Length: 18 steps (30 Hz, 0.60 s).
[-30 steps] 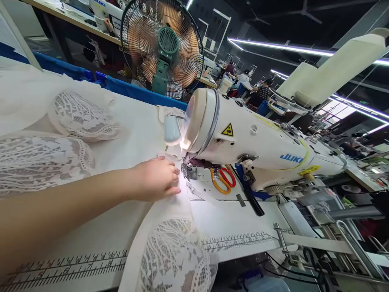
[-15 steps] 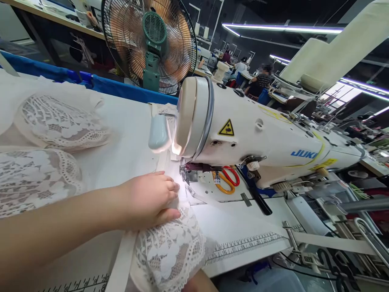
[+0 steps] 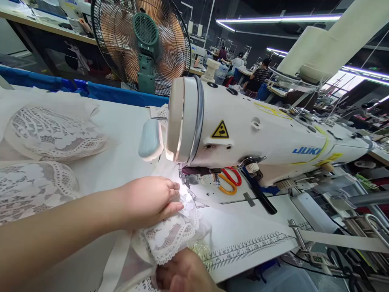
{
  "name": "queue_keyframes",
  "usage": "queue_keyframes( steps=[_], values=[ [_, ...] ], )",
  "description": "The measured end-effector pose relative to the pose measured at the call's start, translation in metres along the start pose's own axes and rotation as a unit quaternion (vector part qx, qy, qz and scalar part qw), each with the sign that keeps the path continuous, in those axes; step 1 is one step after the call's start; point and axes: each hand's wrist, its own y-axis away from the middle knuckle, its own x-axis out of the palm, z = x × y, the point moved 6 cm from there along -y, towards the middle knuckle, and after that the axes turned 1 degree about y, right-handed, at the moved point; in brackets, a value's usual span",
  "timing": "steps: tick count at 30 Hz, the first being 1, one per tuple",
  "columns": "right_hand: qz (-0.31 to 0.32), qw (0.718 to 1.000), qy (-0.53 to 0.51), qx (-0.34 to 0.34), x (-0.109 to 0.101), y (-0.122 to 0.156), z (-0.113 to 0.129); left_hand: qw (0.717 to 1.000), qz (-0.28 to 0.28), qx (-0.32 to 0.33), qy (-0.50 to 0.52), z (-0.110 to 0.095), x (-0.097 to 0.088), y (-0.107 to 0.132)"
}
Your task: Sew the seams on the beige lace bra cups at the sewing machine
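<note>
My left hand (image 3: 150,200) lies flat, fingers stretched out, pressing a white lace piece (image 3: 173,231) onto the table just left of the presser foot (image 3: 184,178) of a white Juki sewing machine (image 3: 258,138). The machine's lamp lights the lace at my fingertips. My right hand (image 3: 182,273) shows at the bottom edge, under the near end of the lace piece; its fingers are hidden. A cream strip of fabric (image 3: 117,255) runs down from under my left hand.
More lace pieces (image 3: 54,134) lie on the white table (image 3: 121,134) at left. Red and orange scissors (image 3: 227,180) rest under the machine arm. A standing fan (image 3: 142,44) is behind. A printed ruler (image 3: 249,247) runs along the table's near edge. Other people sit at far machines.
The lace piece has been drawn up toward the presser foot. My right hand has come into view at the bottom edge. The view has shifted left and closer.
</note>
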Motion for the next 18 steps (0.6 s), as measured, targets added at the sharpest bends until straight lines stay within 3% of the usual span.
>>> queue_keyframes(
  steps=[4, 7, 18],
  values=[
    [0.006, 0.996, -0.065, -0.062, 0.005, -0.004, 0.003, 0.998, 0.045, -0.051, -0.016, -0.002, 0.005, -0.001],
    [0.017, 0.993, -0.097, -0.072, 0.008, -0.006, 0.004, 0.996, 0.05, -0.069, -0.027, -0.005, 0.008, 0.001],
    [0.056, 0.991, -0.108, -0.062, 0.017, -0.014, 0.01, 0.991, -0.043, 0.015, -0.128, -0.008, 0.008, 0.002]
  ],
)
